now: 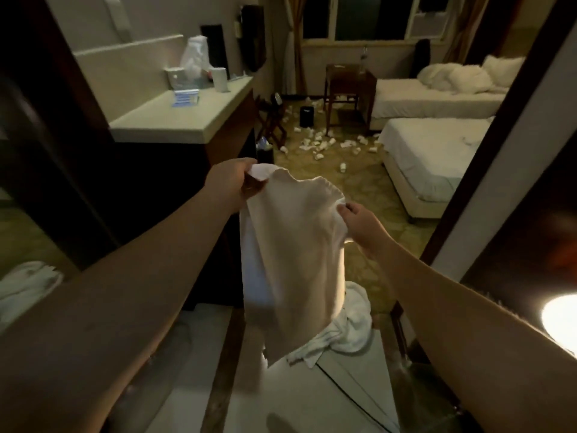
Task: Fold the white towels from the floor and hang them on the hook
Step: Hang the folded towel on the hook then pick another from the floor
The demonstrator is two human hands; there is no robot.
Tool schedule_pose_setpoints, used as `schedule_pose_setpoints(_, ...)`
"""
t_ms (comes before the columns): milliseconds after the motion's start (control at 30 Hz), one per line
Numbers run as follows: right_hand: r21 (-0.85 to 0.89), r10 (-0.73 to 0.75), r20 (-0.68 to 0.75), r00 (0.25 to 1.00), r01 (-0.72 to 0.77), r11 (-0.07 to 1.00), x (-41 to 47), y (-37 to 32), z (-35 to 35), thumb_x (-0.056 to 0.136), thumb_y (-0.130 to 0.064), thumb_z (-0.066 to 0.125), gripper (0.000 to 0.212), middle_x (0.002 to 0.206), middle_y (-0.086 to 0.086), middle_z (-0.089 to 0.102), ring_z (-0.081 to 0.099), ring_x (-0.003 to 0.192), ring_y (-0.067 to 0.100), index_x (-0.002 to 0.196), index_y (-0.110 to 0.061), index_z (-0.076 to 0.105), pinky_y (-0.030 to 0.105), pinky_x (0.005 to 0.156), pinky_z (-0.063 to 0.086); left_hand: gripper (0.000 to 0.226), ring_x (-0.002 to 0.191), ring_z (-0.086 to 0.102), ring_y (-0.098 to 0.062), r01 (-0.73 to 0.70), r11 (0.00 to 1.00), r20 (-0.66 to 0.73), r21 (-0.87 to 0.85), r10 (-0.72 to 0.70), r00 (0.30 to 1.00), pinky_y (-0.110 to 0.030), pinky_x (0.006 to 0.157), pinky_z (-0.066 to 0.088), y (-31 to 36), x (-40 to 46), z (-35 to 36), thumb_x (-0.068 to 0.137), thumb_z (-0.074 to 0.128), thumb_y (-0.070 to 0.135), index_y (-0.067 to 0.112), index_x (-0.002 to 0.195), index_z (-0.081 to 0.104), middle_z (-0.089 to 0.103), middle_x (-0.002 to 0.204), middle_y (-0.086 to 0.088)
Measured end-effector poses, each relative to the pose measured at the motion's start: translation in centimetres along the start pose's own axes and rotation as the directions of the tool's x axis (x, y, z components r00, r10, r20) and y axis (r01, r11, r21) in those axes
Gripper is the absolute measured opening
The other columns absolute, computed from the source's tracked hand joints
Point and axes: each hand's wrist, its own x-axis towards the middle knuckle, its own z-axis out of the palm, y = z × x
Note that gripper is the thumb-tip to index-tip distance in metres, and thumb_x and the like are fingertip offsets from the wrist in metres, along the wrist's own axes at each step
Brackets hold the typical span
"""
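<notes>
You hold the white towel (293, 245) up in the centre of the frame, its top edge stretched between your two hands and the rest hanging loose toward the floor, where a second towel (346, 326) lies crumpled just below it at lower centre. Before you fold, I would level that top edge: it sags and bunches in the middle, so draw your hands apart until it runs straight, let the cloth hang flat, then bring corner to corner. Your left hand (232, 182), at centre left, pinches one top corner with fingers curled round it; your right hand (359, 226), lower and at centre right, grips the opposite edge the same way, so the towel hangs tilted. Raise the right to match. No hook shows anywhere in view, so you will likely need to turn to find it. In the upper left, the counter (187, 120) carries a small blue-and-white box (185, 98); its print is too blurred to read, and no other brand or writing is legible. Paper litter (321, 145) is scattered across the floor by the beds (437, 145).
</notes>
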Motion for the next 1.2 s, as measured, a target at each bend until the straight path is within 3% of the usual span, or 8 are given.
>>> schedule_pose_setpoints(67,-0.004,-0.017,0.02,1.0,0.017,1.0,-2.4,0.0,-0.4,0.102,-0.032,0.053,0.025,0.076,-0.003,0.074,0.068,0.072,0.012,0.087,-0.021,0.071,0.032,0.065,0.056,0.036,0.103,0.065,-0.028,-0.025,0.999,0.047,0.034,0.023,0.999,-0.034,0.088,0.058,-0.5,-3.3,-1.0,0.102,0.043,0.002,-0.005,0.136,0.053,0.063,0.118,-0.02)
schedule_pose_setpoints(167,-0.055,-0.066,0.054,0.996,0.069,0.996,-6.0,0.0,-1.0,0.101,-0.032,0.056,0.028,0.065,-0.011,0.065,0.06,0.069,0.013,0.076,-0.024,0.067,0.033,0.067,0.049,0.046,0.089,0.065,-0.023,-0.073,0.995,0.029,0.072,0.071,0.997,-0.029,0.081,0.054,-2.3,-8.2,-3.7,0.095,0.03,-0.009,-0.005,0.132,0.056,0.064,0.102,-0.018)
schedule_pose_setpoints(333,-0.101,-0.117,0.135,0.984,0.131,0.986,-11.5,-1.2,-1.2,0.1,-0.036,0.056,0.029,0.084,0.008,0.068,0.059,0.079,0.022,0.088,-0.014,0.069,0.037,0.075,0.048,0.032,0.079,0.068,-0.022,-0.276,0.793,-0.025,0.543,0.344,0.939,-0.034,0.073,0.052,-4.5,-16.6,-8.8,0.081,0.064,0.002,0.026,0.065,0.076,0.073,0.079,-0.005)
schedule_pose_setpoints(500,-0.193,-0.171,0.265,0.949,0.226,0.955,-16.6,-3.1,-0.3,0.101,-0.031,0.055,0.027,0.075,0.002,0.057,0.049,0.07,0.017,0.081,-0.014,0.063,0.033,0.065,0.039,0.037,0.066,0.06,-0.019,-0.158,0.538,-0.149,0.828,0.483,0.863,-0.029,0.054,0.041,-4.9,-22.7,-13.1,0.099,0.051,0.043,0.016,0.076,0.064,0.062,0.071,-0.001)
schedule_pose_setpoints(633,-0.267,-0.214,0.367,0.905,0.323,0.908,-20.3,-4.4,0.5,0.102,-0.034,0.055,0.032,0.073,-0.006,0.059,0.051,0.066,0.007,0.073,-0.021,0.06,0.026,0.057,0.036,0.044,0.056,0.053,-0.012,-0.116,0.382,-0.117,0.917,0.534,0.837,-0.026,0.05,0.035,-4.3,-27.6,-16.6,0.1,0.048,0.048,0.021,0.066,0.057,0.053,0.062,0.004)
schedule_pose_setpoints(800,-0.316,-0.258,0.437,0.862,0.415,0.853,-26.2,-5.4,0.9,0.102,-0.047,0.052,0.017,0.088,-0.018,0.06,0.057,0.08,0.001,0.092,-0.038,0.062,0.022,0.061,0.038,0.025,0.092,0.064,-0.009,-0.266,0.731,-0.159,0.628,0.455,0.876,-0.028,0.077,0.049,-4.5,-35.4,-21.5,0.101,0.049,0.044,0.032,0.096,0.07,0.068,0.095,0.012)
schedule_pose_setpoints(967,-0.437,-0.193,0.629,0.753,0.548,0.714,-34.0,-6.0,2.8,0.095,-0.056,0.059,0.023,0.091,-0.012,0.06,0.058,0.081,0.006,0.098,-0.034,0.063,0.022,0.06,0.04,0.031,0.088,0.068,-0.004,-0.292,0.779,-0.335,0.555,0.531,0.779,-0.027,0.077,0.048,-5.4,-44.5,-25.9,0.098,0.052,0.049,0.039,0.077,0.071,0.072,0.084,0.016)
schedule_pose_setpoints(1200,-0.445,-0.159,0.737,0.657,0.649,0.617,-46.9,-4.9,5.1,0.091,-0.052,0.068,0.025,0.089,-0.006,0.067,0.062,0.076,0.009,0.096,-0.027,0.069,0.026,0.059,0.043,0.034,0.089,0.07,-0.01,-0.279,0.784,-0.422,0.554,0.554,0.718,-0.028,0.071,0.049,-8.6,-59.8,-33.1,0.097,0.046,0.054,0.032,0.096,0.072,0.074,0.093,0.008)
